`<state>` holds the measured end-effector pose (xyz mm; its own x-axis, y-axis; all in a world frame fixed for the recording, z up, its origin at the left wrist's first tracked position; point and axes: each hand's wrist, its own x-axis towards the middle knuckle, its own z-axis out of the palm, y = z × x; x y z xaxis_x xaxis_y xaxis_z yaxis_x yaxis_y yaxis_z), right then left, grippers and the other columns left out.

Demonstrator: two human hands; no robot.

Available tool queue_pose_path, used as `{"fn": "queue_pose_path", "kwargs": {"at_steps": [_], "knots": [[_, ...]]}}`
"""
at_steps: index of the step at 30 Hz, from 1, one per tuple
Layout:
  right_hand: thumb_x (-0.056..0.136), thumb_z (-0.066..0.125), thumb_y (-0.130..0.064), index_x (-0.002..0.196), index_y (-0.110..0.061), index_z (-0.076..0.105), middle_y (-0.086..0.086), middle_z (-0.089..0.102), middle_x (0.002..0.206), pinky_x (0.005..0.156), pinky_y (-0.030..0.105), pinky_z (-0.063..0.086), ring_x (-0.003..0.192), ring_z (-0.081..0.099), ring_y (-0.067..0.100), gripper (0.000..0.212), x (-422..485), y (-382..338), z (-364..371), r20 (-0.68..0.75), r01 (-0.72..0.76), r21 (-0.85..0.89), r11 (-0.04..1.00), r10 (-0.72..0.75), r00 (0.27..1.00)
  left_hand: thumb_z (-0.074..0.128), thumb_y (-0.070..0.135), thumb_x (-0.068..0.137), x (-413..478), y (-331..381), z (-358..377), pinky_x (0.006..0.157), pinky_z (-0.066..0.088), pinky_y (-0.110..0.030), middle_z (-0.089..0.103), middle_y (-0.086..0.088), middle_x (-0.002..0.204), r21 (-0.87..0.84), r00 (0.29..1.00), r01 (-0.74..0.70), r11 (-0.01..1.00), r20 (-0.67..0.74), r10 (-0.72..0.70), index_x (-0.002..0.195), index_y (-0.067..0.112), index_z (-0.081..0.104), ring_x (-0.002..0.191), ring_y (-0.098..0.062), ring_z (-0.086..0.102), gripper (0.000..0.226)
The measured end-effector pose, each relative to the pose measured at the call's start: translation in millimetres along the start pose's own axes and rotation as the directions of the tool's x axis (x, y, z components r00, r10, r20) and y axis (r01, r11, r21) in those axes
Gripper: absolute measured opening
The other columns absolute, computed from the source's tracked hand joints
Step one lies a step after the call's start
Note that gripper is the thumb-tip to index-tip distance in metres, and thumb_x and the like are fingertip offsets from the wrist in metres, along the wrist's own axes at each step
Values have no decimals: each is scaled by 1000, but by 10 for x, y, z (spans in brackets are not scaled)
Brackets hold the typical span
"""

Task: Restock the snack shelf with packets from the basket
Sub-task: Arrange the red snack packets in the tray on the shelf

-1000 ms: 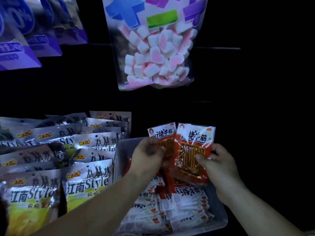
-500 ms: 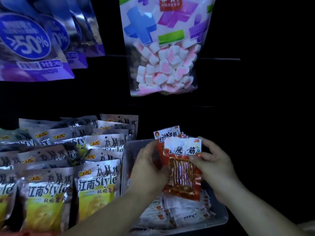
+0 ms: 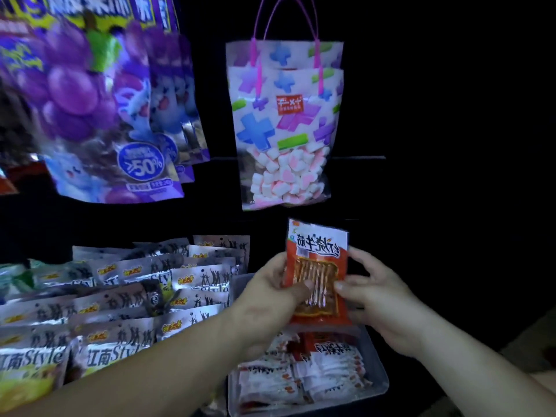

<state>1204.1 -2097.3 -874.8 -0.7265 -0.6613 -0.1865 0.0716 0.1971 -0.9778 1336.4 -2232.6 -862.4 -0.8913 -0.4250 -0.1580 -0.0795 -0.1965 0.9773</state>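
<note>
The upright red packet (image 3: pixel 317 266), long axis vertical, is pinched between the left hand (image 3: pixel 270 293) and right hand (image 3: pixel 379 299), just above the basket (image 3: pixel 380 386).

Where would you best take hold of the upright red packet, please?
By its two long side edges, near the middle, coming from either side. The red packet is flat and stands upright facing the camera, so the left hand and right hand pinch it there, thumbs in front.
</note>
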Motion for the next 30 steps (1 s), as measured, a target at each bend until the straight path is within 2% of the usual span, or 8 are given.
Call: {"fn": "queue_pose_path", "kwargs": {"at_steps": [4,8,12,17,20,23,26,30], "knots": [[97,66,-1,139,-44,53,11,76,99,69,42,60,88,76,30,62,-98,-60,-62,-62,63,-50,997,-66,996,61,18,102,-220,-21,-10,58,62,-37,76,-1,112,-33,989,130,991,-67,-132,116,22,67,93,-29,77,16],[96,66,1,140,-45,48,11,73,100,54,33,57,79,75,25,66,-170,-48,-126,-64,57,-61,996,-61,996,55,8,103,-300,-166,-66,61,60,-33,77,-10,109,-145,981,140,979,-111,-157,119,12,64,94,-33,76,19],[88,72,8,146,-40,46,2,71,108,80,42,63,91,73,22,80,-208,20,-133,-60,69,-253,965,-87,994,67,6,95,-330,-253,-3,63,60,-33,76,-13,108,-215,981,143,966,-99,-167,116,9,67,92,-32,76,21],[88,80,-23,138,-48,46,-12,54,123,80,25,51,105,63,13,66,-220,50,-40,-189,203,-529,824,-348,918,70,0,93,-221,-349,18,57,60,-51,72,-16,90,-2,964,2,1000,-267,-3,111,18,73,76,-45,71,26],[89,75,-41,139,-52,47,-10,65,119,84,34,61,104,67,9,59,-223,-16,132,-129,212,-252,944,-250,960,69,-3,92,-192,-415,45,66,63,-42,66,0,79,173,959,-141,975,-219,178,108,28,79,72,-19,67,36],[89,77,-31,143,-47,45,-1,74,102,78,47,65,91,75,13,65,-167,-53,256,-145,44,49,998,-36,989,71,-1,91,-188,-512,67,76,52,-17,61,3,91,428,945,-271,862,-51,323,115,25,78,82,-5,60,37],[95,72,-15,127,-37,59,8,71,103,73,45,65,87,74,20,41,-49,68,267,-184,-25,-43,999,17,983,72,8,92,-139,-663,55,83,47,-12,59,7,99,536,960,-254,805,42,275,123,25,74,89,0,57,35],[96,61,-8,101,-27,72,13,75,90,72,53,59,87,70,39,23,177,290,200,-254,63,-265,962,-133,958,66,10,97,28,-782,-45,91,51,-13,64,14,113,537,988,-127,834,-4,153,117,28,75,100,4,62,28]]}}
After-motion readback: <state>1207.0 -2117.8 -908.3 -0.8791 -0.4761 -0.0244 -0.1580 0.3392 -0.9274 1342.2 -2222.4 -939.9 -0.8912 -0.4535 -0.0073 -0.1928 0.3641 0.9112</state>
